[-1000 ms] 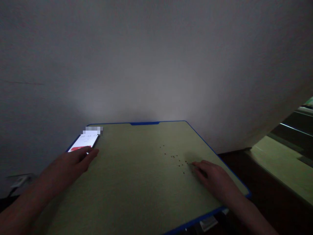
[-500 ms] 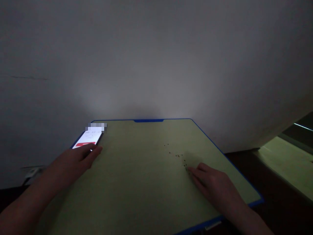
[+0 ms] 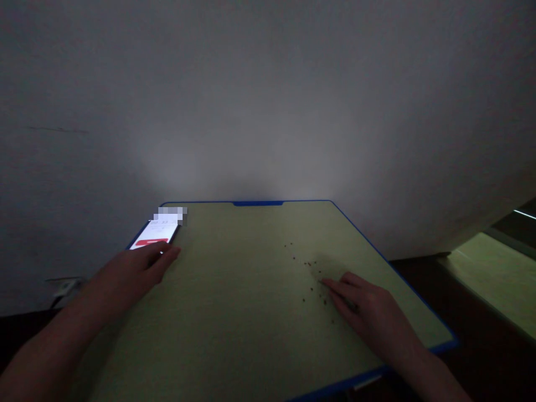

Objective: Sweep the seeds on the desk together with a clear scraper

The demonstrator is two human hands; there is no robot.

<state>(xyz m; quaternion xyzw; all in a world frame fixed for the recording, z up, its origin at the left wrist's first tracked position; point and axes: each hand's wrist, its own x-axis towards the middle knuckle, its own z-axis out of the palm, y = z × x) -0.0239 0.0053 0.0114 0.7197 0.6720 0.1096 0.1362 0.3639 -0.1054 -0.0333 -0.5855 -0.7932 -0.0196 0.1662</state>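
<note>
A lit phone [image 3: 156, 233] with a white and red screen lies at the far left corner of a pale green, blue-edged table [image 3: 234, 301]. My left hand [image 3: 138, 268] rests flat with its fingertips on the phone's near end, fingers stretched out. My right hand [image 3: 368, 312] lies flat on the right part of the table, fingers spread and empty. Several small dark crumbs [image 3: 310, 268] are scattered just ahead of and beside its fingertips.
A plain grey wall [image 3: 268, 111] rises right behind the table. A second pale green table [image 3: 498, 273] stands to the right across a dark floor gap. A wall socket [image 3: 62, 287] sits low at the left. The room is dim.
My right hand has slid a little left and nearer across the crumbs, spreading some toward me. My left hand stays on the phone. The view has shifted slightly.
</note>
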